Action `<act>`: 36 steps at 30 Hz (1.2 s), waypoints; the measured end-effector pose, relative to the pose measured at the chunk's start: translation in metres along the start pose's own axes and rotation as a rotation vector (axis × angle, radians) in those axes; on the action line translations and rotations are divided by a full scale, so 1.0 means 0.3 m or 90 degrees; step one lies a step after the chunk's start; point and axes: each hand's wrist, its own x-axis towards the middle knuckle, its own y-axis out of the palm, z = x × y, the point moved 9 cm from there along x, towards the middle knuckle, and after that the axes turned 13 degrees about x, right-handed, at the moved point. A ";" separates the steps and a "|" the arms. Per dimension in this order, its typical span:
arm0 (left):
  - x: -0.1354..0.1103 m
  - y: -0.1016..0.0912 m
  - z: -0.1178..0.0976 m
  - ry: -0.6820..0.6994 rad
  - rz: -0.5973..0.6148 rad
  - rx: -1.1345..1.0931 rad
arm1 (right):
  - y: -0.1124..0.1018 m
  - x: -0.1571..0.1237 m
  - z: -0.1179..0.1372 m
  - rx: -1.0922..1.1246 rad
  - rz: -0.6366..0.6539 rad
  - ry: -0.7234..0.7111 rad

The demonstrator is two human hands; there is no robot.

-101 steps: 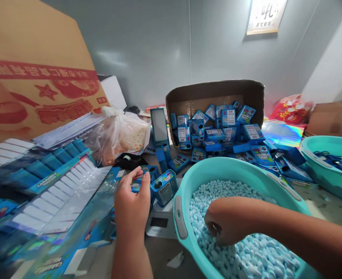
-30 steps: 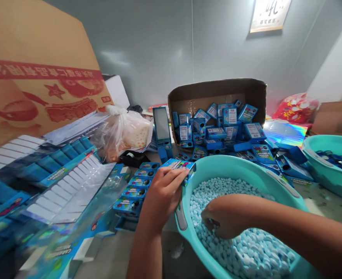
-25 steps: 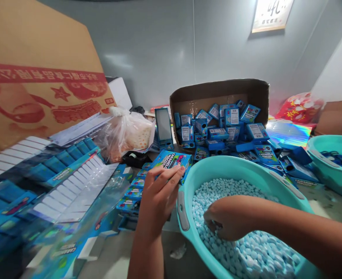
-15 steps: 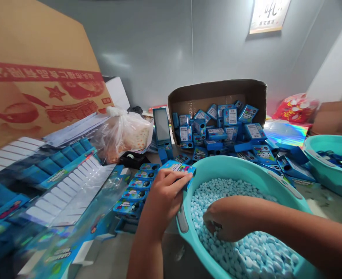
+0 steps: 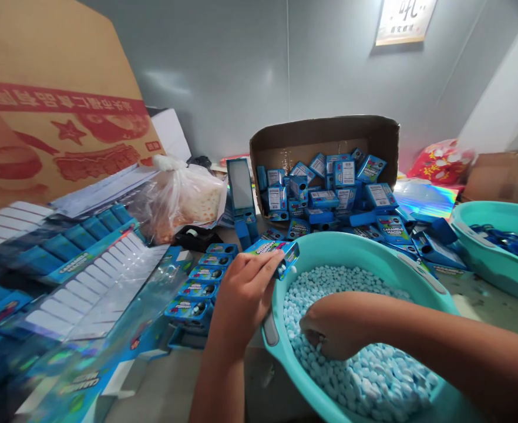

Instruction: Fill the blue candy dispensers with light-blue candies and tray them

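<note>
My left hand is closed around a small blue candy box, which it holds tilted over the left rim of a turquoise tub. A few pale pieces show at the box's end facing the tub. Light-blue candies fill the lower part of the tub. My right hand reaches in from the right, its fingers curled and partly sunk among the candies. Left of my left hand stands a row of similar blue boxes in a tray, with dark round windows on their ends.
Behind the tub, a cardboard carton on its side spills blue boxes. A second turquoise tub with dark blue wrapped pieces stands at right. Flattened blue packaging, a knotted plastic bag and a large printed carton occupy the left.
The candy box in my left hand has tilted, and pale pieces now show at its end. My right hand stays low in the candies. The whole view has shifted slightly.
</note>
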 end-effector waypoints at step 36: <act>-0.081 0.029 0.245 -0.374 -0.044 0.009 | -0.019 -0.028 -0.013 0.043 -0.049 0.015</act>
